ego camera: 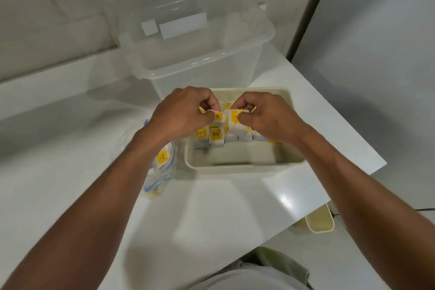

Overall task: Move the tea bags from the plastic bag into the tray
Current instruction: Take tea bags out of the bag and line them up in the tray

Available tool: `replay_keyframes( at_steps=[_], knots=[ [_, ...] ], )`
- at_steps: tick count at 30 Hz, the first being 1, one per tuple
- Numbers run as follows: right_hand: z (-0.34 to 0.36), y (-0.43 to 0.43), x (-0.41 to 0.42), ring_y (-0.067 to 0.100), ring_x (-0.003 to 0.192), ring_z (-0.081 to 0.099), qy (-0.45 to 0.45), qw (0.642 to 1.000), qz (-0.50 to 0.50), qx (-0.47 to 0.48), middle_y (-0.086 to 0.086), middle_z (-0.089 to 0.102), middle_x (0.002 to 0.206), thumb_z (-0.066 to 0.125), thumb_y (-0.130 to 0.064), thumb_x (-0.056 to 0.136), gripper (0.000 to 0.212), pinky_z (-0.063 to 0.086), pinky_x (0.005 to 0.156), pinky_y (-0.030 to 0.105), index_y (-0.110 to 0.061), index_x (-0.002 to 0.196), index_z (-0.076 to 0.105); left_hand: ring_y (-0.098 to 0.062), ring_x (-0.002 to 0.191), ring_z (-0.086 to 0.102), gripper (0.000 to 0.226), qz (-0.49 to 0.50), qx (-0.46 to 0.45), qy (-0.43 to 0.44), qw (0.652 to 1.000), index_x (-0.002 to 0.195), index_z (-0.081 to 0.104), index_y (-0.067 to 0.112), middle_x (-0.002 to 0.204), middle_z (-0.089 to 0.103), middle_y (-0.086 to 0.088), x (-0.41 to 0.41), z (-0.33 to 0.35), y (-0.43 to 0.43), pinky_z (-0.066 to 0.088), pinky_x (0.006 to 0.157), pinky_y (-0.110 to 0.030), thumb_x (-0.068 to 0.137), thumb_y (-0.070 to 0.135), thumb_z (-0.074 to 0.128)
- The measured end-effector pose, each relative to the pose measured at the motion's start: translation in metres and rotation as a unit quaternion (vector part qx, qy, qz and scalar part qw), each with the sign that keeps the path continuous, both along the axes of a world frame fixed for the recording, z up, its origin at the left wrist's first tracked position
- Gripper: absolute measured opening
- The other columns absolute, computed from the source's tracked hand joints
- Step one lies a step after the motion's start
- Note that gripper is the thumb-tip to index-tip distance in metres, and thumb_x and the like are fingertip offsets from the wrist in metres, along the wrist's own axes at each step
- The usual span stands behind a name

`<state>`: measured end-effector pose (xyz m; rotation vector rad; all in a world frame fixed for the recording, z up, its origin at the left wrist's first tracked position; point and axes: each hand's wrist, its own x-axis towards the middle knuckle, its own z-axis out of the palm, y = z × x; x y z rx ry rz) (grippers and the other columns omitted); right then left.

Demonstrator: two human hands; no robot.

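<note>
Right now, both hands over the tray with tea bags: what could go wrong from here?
1. The left hand and right hand pinch tea bags close together above the tray; strings or tags could snag, and one might drop askew.
2. The standing row has bare tray floor in front, so a nudge could tip bags forward.
3. The left forearm passes over the plastic bag, which has tea bags in it; pulling back could drag it.

The tea bags (215, 135) are white, each with a yellow tag printed in black. The tray (244, 167) near the right edge of the worktop (70, 172) is cream. The plastic bag (162, 165) is clear with blue seal stripes, and the worktop is glossy white.
</note>
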<state>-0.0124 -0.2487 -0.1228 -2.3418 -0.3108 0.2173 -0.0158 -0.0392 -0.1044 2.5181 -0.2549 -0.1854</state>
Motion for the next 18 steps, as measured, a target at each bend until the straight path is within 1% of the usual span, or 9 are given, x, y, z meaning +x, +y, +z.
replay_keyframes(
  at_steps=[4,7,9,11,14,16,18],
  knots=[
    [-0.001,-0.017,0.001,0.001,0.069,0.059,0.015,1.0,0.0,-0.017,-0.018,0.063,0.08,0.065,-0.023,0.084,0.013,0.047,0.067,0.024,-0.03,0.094,0.07,0.0,0.073,0.061,0.013,-0.015,0.017,0.008,1.0,0.084,0.069,0.04,0.086,0.068,0.021,0.007,-0.005,-0.016,0.055,0.079,-0.039,0.081,0.027,0.071],
    [-0.005,-0.024,0.003,-0.006,0.067,0.056,0.018,0.999,0.002,-0.032,-0.019,0.062,0.083,0.065,-0.021,0.083,0.014,0.042,0.062,0.015,-0.031,0.092,0.069,0.003,0.071,0.06,0.017,-0.03,0.024,0.019,0.999,0.083,0.067,0.041,0.084,0.068,0.022,0.011,-0.008,-0.024,0.055,0.078,-0.04,0.081,0.024,0.07],
    [-0.007,-0.028,0.004,-0.011,0.066,0.054,0.019,0.999,0.004,-0.033,-0.022,0.061,0.081,0.065,-0.021,0.083,0.014,0.038,0.058,0.01,-0.033,0.09,0.068,0.005,0.072,0.061,0.018,-0.035,0.03,0.022,0.999,0.083,0.066,0.04,0.082,0.068,0.023,0.013,-0.011,-0.028,0.055,0.077,-0.038,0.081,0.023,0.07],
    [-0.009,-0.031,0.005,-0.011,0.065,0.053,0.019,0.999,0.006,-0.041,-0.021,0.061,0.081,0.065,-0.021,0.085,0.013,0.036,0.055,0.007,-0.031,0.092,0.069,0.006,0.073,0.061,0.017,-0.033,0.036,0.024,0.999,0.083,0.067,0.04,0.081,0.068,0.025,0.016,-0.013,-0.031,0.055,0.077,-0.036,0.081,0.024,0.071],
    [-0.015,-0.034,0.006,-0.008,0.065,0.051,0.006,0.997,0.021,-0.079,-0.017,0.064,0.088,0.064,-0.021,0.086,0.013,0.034,0.057,0.009,-0.028,0.097,0.069,0.009,0.073,0.059,0.014,-0.033,0.051,0.026,0.998,0.084,0.067,0.04,0.08,0.067,0.028,0.019,-0.019,-0.035,0.054,0.074,-0.032,0.081,0.027,0.071],
    [-0.02,-0.035,0.007,-0.002,0.064,0.051,0.004,0.995,0.022,-0.096,-0.013,0.066,0.094,0.063,-0.02,0.086,0.014,0.037,0.06,0.017,-0.027,0.098,0.069,0.008,0.075,0.058,0.011,-0.035,0.07,0.033,0.996,0.085,0.067,0.039,0.08,0.066,0.027,0.019,-0.023,-0.038,0.051,0.071,-0.029,0.082,0.029,0.071],
    [-0.028,-0.036,0.006,0.003,0.068,0.053,0.01,0.994,0.021,-0.108,-0.01,0.068,0.098,0.062,-0.022,0.086,0.013,0.041,0.067,0.026,-0.028,0.097,0.067,0.005,0.081,0.059,0.008,-0.039,0.09,0.046,0.994,0.088,0.068,0.036,0.082,0.068,0.024,0.019,-0.027,-0.041,0.048,0.069,-0.026,0.084,0.029,0.07]
  ],
)
